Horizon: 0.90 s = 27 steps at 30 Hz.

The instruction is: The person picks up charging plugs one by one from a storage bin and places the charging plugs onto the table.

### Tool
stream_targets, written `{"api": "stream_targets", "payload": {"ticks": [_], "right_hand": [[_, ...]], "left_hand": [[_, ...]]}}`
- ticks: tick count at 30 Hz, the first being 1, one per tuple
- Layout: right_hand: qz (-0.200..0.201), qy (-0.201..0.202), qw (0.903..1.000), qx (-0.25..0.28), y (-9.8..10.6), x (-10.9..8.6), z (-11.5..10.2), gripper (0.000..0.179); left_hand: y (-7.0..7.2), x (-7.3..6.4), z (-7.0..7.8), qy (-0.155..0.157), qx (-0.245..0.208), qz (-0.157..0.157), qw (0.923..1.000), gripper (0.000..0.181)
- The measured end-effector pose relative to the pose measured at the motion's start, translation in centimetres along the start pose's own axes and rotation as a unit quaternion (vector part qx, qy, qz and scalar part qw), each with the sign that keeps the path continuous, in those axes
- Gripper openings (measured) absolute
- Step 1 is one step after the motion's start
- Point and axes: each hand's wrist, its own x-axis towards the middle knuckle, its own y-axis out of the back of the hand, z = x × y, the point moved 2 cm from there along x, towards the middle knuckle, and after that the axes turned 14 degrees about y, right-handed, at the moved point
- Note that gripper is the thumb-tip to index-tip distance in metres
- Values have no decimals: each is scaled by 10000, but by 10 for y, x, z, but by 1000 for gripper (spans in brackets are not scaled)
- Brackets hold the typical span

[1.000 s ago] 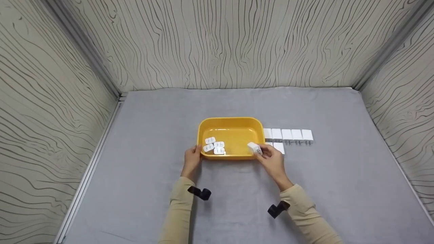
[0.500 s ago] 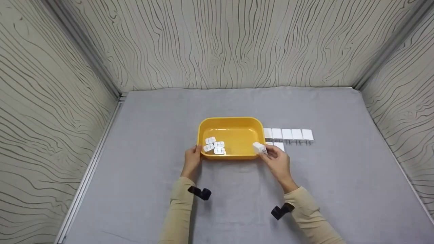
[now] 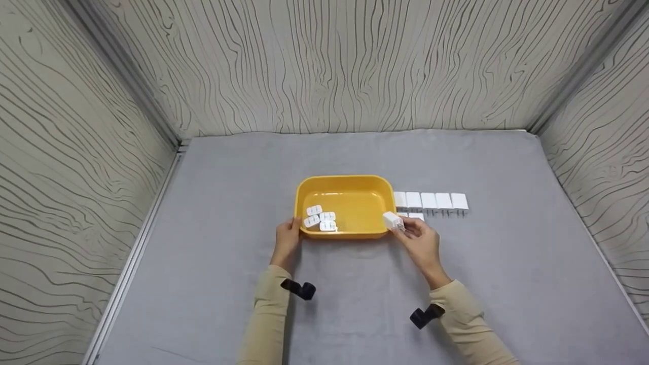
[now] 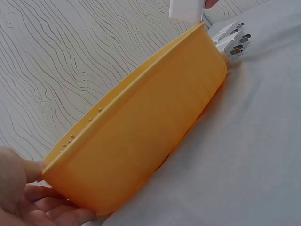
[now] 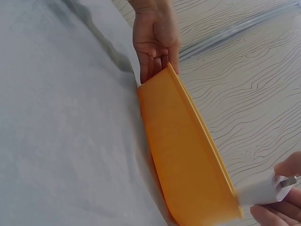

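Note:
A yellow plastic tub (image 3: 355,235) sits on the grey cloth. At its near left corner my left hand (image 3: 288,241) grips the wall, thumb at the rim and fingers along the outside, as the left wrist view shows. My right hand (image 3: 421,246) pinches a white plug charger (image 3: 392,220) over the tub's right rim. Metal prongs (image 5: 288,181) on that charger point back toward the palm in the right wrist view. Several white chargers (image 3: 327,225) lie grouped in the tub's left part, prongs up.
Right of the tub, a row of white chargers (image 3: 435,201) lies side by side, prongs toward the near side. A shorter second row (image 3: 416,217) sits in front, partly hidden by the right hand and tub. Wood-grain-patterned walls (image 3: 324,66) enclose the table.
My right hand has shifted right with the charger, from inside the tub's right end to over its right rim. The left hand and the tub have stayed in place.

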Motion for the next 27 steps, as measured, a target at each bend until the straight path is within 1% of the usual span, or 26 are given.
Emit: {"api": "stream_targets", "payload": {"ticks": [7, 13, 17, 20, 24, 27], "right_hand": [[65, -147, 9999, -12, 8, 1, 4, 29], [159, -167, 9997, -88, 18, 1, 11, 29], [179, -125, 9997, -112, 24, 1, 14, 30], [178, -65, 9996, -207, 30, 0, 17, 30], [176, 43, 9993, -330, 39, 0, 22, 29], [182, 100, 9991, -381, 45, 0, 27, 29]], "left_hand": [[0, 0, -1, -47, 148, 33, 9999, 41], [-1, -2, 0, -39, -130, -16, 9999, 41], [-1, -2, 1, -91, -103, 61, 9999, 40], [-2, -1, 1, -33, -90, 34, 9999, 41], [-2, -1, 1, 109, -125, -93, 9998, 44], [-2, 0, 2, 134, -138, -116, 9997, 45]]}}
